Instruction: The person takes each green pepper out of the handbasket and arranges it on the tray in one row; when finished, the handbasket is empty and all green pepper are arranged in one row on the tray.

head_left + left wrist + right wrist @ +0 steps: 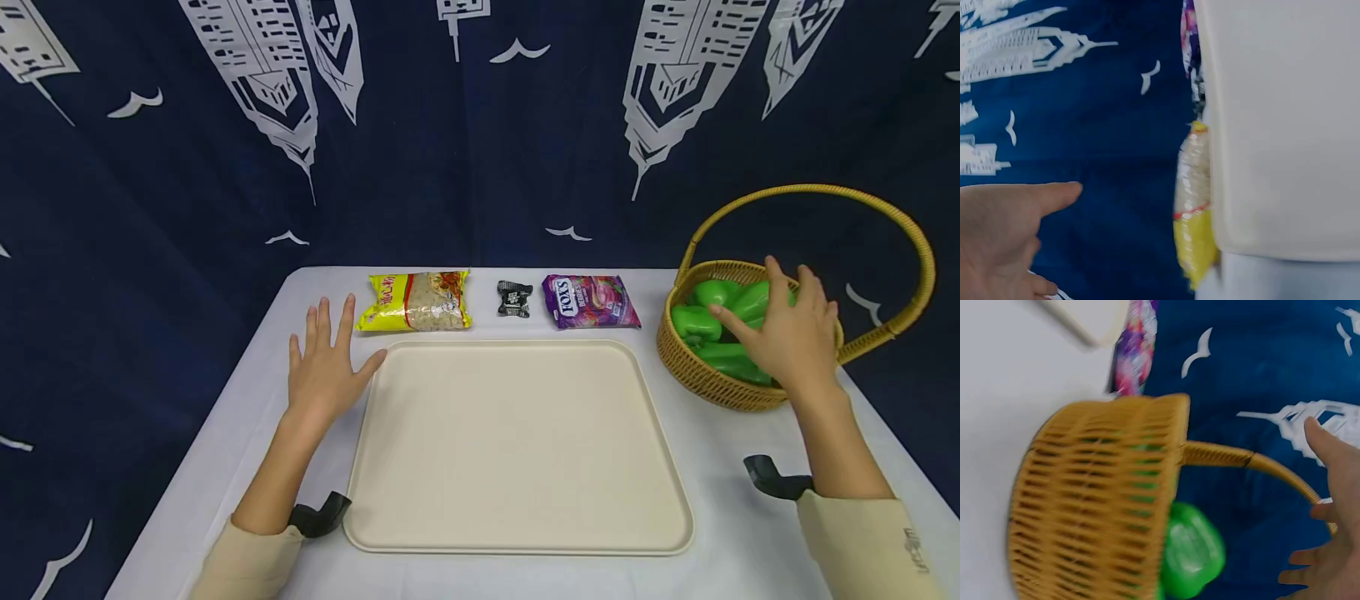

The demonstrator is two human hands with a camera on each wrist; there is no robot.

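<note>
My right hand (798,333) hovers over a wicker basket (716,387) with a tall arched handle, its fingers spread and holding nothing. Several green bell peppers (696,323) fill the basket, partly hidden by that hand. In the right wrist view one green pepper (1191,550) bulges above the basket's rim, with the hand apart from it. At the left, my left hand (322,375) is spread beside the upper left corner of a cream tray (517,450), its thumb overlapping the corner in the head view. It grips nothing.
Behind the tray lie a yellow bag of noodles (416,302), a small black wrapped packet (514,298) and a purple Fox's candy bag (591,302). A white cloth covers the table (225,467). A dark blue printed curtain (465,167) hangs right behind it.
</note>
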